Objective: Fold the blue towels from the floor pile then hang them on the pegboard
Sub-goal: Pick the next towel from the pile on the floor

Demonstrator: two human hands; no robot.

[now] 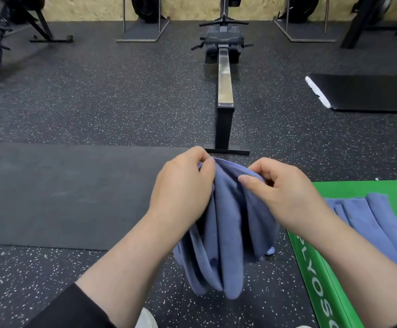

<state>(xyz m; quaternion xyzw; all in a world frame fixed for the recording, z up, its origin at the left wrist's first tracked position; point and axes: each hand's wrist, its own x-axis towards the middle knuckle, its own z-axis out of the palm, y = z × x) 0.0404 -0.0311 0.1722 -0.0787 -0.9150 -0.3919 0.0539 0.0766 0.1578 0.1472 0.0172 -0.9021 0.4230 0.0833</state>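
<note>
**Towel bunched in both hands, top edge pinched, folds hanging down**

Landmark: green box (pixel 316 268), lower right of view.

Both hands hold one blue towel (pixel 225 223) in the air, just left of the box and above speckled floor (pixel 50 268). Left hand (pixel 183 192) is closed on the towel's top-left bunch, thumb and fingers pinched. Right hand (pixel 285 197) is pinched on the top-right edge, thumb flat over the cloth. Hands are close together w/ only a narrow ridge of cloth between them.

Key relation: the towel hangs straight down from the grip, long axis vertical, in several loose pleats; lower end falls toward the person's feet. Neither hand is nearer; both sit on the same top edge. Judgement: to get a flat fold, hands prob. need to spread apart along that edge so pleats open out; the box top to the right looks like the nearest flat surface.

More blue cloth (pixel 368 223) lies on the box top, right of the held towel; looks folded in strips, count unclear.

Writing: white letters on the box's side, partly cut off, read approx. "PLYOSO". No brand legible on the rower (pixel 224 91) beyond the box. Pegboard not in view.
</note>
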